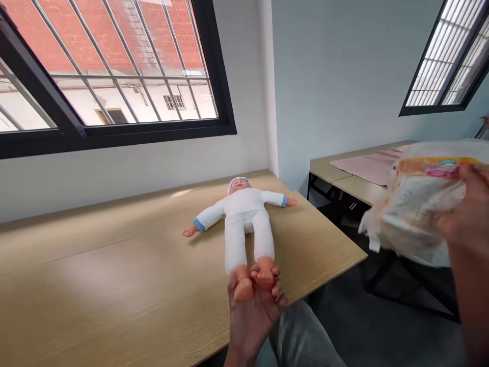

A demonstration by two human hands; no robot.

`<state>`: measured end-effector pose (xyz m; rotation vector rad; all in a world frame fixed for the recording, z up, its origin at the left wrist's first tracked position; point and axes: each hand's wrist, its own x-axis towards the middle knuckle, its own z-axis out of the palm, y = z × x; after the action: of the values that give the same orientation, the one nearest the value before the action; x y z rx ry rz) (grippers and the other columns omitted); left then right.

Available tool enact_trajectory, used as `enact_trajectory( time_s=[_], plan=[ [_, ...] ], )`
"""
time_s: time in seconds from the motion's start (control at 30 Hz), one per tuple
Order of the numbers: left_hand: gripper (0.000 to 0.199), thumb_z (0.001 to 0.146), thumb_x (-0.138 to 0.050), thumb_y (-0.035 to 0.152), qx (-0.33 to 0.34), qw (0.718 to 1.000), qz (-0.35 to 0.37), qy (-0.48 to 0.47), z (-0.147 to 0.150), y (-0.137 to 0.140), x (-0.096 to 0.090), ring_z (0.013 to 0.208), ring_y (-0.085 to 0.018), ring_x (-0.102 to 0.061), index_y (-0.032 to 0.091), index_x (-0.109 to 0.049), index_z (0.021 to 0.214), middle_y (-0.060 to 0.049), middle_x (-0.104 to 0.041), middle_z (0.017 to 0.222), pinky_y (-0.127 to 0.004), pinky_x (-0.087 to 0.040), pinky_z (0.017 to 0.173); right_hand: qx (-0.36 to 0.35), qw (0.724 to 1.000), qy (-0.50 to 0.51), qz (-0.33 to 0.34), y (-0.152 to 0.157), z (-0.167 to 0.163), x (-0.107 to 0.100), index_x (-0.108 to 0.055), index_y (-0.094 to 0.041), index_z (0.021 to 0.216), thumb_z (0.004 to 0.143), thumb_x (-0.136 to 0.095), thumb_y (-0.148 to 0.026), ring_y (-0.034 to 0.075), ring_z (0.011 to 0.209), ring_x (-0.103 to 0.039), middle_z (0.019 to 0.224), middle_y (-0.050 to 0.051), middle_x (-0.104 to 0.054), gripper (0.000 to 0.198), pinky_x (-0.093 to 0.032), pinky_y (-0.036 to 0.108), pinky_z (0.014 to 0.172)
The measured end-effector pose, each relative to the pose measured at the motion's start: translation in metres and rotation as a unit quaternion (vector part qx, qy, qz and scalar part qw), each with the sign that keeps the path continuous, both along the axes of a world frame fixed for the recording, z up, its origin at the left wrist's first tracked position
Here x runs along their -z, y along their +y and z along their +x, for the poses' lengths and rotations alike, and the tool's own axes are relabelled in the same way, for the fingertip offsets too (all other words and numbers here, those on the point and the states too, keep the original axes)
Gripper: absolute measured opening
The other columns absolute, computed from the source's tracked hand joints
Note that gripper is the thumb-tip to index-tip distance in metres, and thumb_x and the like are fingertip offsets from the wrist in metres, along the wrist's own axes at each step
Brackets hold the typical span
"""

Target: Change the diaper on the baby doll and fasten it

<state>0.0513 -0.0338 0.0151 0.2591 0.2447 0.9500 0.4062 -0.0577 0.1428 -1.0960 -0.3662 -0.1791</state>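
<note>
Head camera: one white-suited, blue-cuffed baby doll (246, 201) lies face-up near the right-hand end of one pale wooden counter (114, 290), broad bare wood stretching left. Now the left hand (257, 303), half-curled, cups its two feet (243, 292) by the front edge; the right hand (469, 216), closed, grips one soft, orange-labelled, clear-plastic package (412, 204), out beyond the counter's edge.

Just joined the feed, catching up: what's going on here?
A person's left hand cups the feet of a white-clothed baby doll lying face up on a table. The right hand holds a translucent plastic pack, blurred, in the air off to the right. A pink mat lies on a second table beyond.
</note>
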Motion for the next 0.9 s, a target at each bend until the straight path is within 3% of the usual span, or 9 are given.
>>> enact_trajectory(
  time_s=[0.1, 0.17, 0.2, 0.27, 0.33, 0.4, 0.47, 0.63, 0.9],
  plan=[
    [0.024, 0.083, -0.054, 0.045, 0.016, 1.000, 0.015, 0.003, -0.004, 0.004, -0.014, 0.062, -0.015, -0.050, 0.022, -0.061, 0.080, -0.005, -0.059, 0.088, -0.031, -0.041, 0.060, -0.045, 0.988, -0.132, 0.062, 0.017, -0.038, 0.018, -0.045, -0.019, 0.138, 0.080, -0.061, -0.035, 0.026, 0.130, -0.043, 0.143, 0.006, -0.045, 0.062, -0.035, 0.033, 0.101],
    [0.025, 0.080, -0.056, 0.046, 0.028, 0.999, 0.025, 0.002, -0.006, 0.009, -0.022, 0.060, -0.014, -0.048, 0.021, -0.062, 0.081, -0.005, -0.058, 0.086, -0.031, -0.041, 0.060, -0.189, 0.953, -0.220, -0.085, 0.028, -0.064, 0.048, -0.054, -0.020, 0.131, 0.088, -0.053, -0.035, 0.025, 0.129, -0.045, 0.138, 0.007, -0.052, 0.046, -0.029, 0.039, 0.109],
    [0.026, 0.078, -0.057, 0.047, 0.033, 0.999, 0.031, 0.000, -0.007, 0.011, -0.026, 0.059, -0.014, -0.048, 0.021, -0.063, 0.080, -0.005, -0.058, 0.085, -0.031, -0.040, 0.060, -0.294, 0.894, -0.278, -0.192, 0.034, -0.076, 0.066, -0.055, -0.023, 0.130, 0.089, -0.051, -0.034, 0.026, 0.130, -0.044, 0.138, 0.007, -0.052, 0.043, -0.026, 0.044, 0.112],
    [0.027, 0.076, -0.057, 0.048, 0.036, 0.999, 0.039, -0.005, -0.009, 0.015, -0.035, 0.058, -0.013, -0.046, 0.022, -0.064, 0.080, -0.005, -0.057, 0.083, -0.030, -0.040, 0.059, -0.397, 0.752, -0.402, -0.339, 0.041, -0.095, 0.104, -0.053, -0.026, 0.132, 0.084, -0.055, -0.024, 0.029, 0.135, -0.038, 0.143, 0.008, -0.046, 0.048, -0.019, 0.051, 0.114],
    [0.028, 0.076, -0.057, 0.051, 0.033, 0.999, 0.043, -0.002, -0.011, 0.018, -0.045, 0.058, -0.013, -0.045, 0.024, -0.065, 0.079, -0.004, -0.057, 0.082, -0.030, -0.040, 0.060, -0.401, 0.628, -0.464, -0.479, 0.045, -0.109, 0.137, -0.047, -0.029, 0.137, 0.076, -0.055, -0.011, 0.033, 0.139, -0.027, 0.149, 0.009, -0.035, 0.064, -0.010, 0.058, 0.113],
    [0.031, 0.077, -0.056, 0.053, 0.026, 0.999, 0.044, 0.011, -0.011, 0.020, -0.056, 0.058, -0.013, -0.043, 0.024, -0.065, 0.080, -0.005, -0.057, 0.082, -0.030, -0.041, 0.060, -0.378, 0.551, -0.486, -0.563, 0.044, -0.119, 0.158, -0.038, -0.034, 0.142, 0.068, -0.056, -0.005, 0.038, 0.142, -0.013, 0.154, 0.008, -0.023, 0.080, -0.008, 0.062, 0.111],
    [0.033, 0.079, -0.054, 0.054, 0.014, 0.999, 0.045, 0.027, -0.010, 0.022, -0.068, 0.059, -0.013, -0.042, 0.024, -0.066, 0.082, -0.006, -0.058, 0.083, -0.030, -0.041, 0.059, -0.364, 0.521, -0.494, -0.593, 0.043, -0.125, 0.167, -0.031, -0.038, 0.144, 0.066, -0.057, -0.005, 0.042, 0.142, -0.006, 0.157, 0.006, -0.016, 0.089, -0.006, 0.065, 0.109],
    [0.036, 0.083, -0.048, 0.056, -0.007, 0.995, 0.087, 0.040, 0.001, 0.030, -0.096, 0.058, -0.012, -0.042, 0.024, -0.065, 0.091, -0.005, -0.058, 0.086, -0.029, -0.042, 0.058, -0.392, 0.497, -0.525, -0.570, 0.043, -0.128, 0.161, -0.027, -0.040, 0.145, 0.065, -0.062, -0.011, 0.045, 0.141, -0.001, 0.158, 0.004, -0.011, 0.091, -0.005, 0.068, 0.107],
    [0.043, 0.087, -0.040, 0.056, 0.001, 0.987, 0.147, 0.059, 0.012, 0.047, -0.126, 0.060, -0.014, -0.047, 0.021, -0.064, 0.090, -0.008, -0.058, 0.085, -0.031, -0.044, 0.058, -0.547, 0.417, -0.600, -0.408, 0.047, -0.157, 0.150, -0.031, -0.041, 0.143, 0.075, -0.059, -0.023, 0.039, 0.143, -0.003, 0.156, -0.002, -0.020, 0.076, -0.002, 0.064, 0.110]
  ],
)
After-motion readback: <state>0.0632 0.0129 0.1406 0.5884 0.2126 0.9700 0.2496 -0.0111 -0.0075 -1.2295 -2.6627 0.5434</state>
